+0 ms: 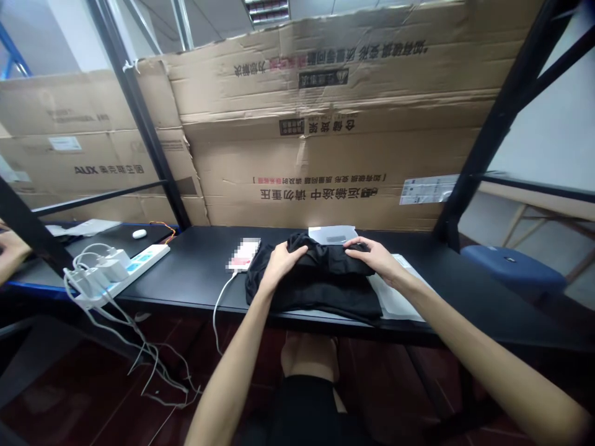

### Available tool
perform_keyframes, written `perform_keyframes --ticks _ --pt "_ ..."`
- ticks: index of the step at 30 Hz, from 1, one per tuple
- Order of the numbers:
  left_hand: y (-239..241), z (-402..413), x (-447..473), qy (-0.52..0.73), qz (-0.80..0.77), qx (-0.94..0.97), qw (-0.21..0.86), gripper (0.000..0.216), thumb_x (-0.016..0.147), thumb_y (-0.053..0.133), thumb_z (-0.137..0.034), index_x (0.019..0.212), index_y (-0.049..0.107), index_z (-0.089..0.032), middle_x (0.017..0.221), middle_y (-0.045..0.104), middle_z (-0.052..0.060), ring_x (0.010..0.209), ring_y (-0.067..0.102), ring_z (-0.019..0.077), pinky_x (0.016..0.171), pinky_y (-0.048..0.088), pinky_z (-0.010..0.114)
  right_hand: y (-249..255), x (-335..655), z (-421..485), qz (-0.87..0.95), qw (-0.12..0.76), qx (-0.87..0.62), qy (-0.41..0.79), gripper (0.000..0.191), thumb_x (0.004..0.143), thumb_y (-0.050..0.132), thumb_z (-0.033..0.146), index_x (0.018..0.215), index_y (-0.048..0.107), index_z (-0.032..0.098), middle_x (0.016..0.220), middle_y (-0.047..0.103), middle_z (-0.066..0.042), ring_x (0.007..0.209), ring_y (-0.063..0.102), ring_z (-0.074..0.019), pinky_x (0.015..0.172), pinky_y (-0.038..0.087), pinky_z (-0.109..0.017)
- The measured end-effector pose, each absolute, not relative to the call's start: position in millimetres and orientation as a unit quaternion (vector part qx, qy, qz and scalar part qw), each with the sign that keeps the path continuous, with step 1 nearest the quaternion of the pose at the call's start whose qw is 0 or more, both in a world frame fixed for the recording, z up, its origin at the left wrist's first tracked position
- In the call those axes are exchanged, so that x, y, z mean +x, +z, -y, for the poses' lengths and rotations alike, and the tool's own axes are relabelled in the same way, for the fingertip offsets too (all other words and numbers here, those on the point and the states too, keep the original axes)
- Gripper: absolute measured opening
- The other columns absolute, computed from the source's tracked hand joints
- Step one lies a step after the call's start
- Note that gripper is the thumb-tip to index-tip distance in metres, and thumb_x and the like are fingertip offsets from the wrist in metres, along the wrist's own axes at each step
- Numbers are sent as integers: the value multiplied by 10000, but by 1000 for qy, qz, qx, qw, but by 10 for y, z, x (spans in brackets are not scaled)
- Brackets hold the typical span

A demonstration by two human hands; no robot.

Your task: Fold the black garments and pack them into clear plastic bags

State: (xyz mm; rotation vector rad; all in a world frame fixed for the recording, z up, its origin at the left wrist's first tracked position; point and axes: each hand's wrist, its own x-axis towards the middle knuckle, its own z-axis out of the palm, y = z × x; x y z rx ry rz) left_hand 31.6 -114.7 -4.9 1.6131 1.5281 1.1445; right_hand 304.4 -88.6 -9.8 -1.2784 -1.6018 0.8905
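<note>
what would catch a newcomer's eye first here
Huge flattened cardboard cartons stand behind the black desk, filling the top of the view. At the desk's middle, the left hand and right hand rest on a bunched black garment. Further left lies a white power strip crowded with white chargers.

A black garment (320,291) lies bunched in loose folds.
</note>
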Motion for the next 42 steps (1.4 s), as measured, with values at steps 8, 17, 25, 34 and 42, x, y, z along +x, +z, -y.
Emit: perform_keyframes --ticks 8,17,25,34,42 --pt "-234 905 254 411 -648 589 252 485 931 757 -430 1308 704 -130 1312 762 190 1280 697 308 1063 526 356 -283 3209 636 772 354 -519 96 183 849 712 374 960 787 250 1075 719 -80 1078 665 -283 1052 494 -433" --pt "-346 1080 474 356 -683 636 52 418 1017 598 -300 1411 632 -164 1395 627 188 1296 611 322 1063 509 405 -518 3195 614 825 327 -458 49 147 951 626 297 1007 757 263 1091 679 -91 1054 677 -274 1022 542 -442" --pt "-400 1289 972 291 -650 702 -37 623 1027 543 -640 1431 615 -172 1363 592 199 1275 542 367 1107 458 492 -571 3167 600 833 290 -471 13 193 1004 562 258 1058 746 240 1149 655 -106 1029 679 -262 996 550 -423" --pt "-386 1175 904 261 -686 679 -8 328 1087 489 -333 1328 641 -172 1307 655 190 1187 665 322 1008 510 414 -622 3209 573 833 290 -471 6 235 1027 529 223 1061 759 253 1172 675 -100 1083 666 -269 1040 501 -487" --pt "-210 948 106 391 -685 613 49 285 1094 428 -250 1197 676 -157 1204 757 173 1173 717 290 1004 538 375 -633 3267 527 826 330 -457 22 243 1003 533 208 1022 772 250 1129 681 -105 1093 678 -283 1041 525 -489"
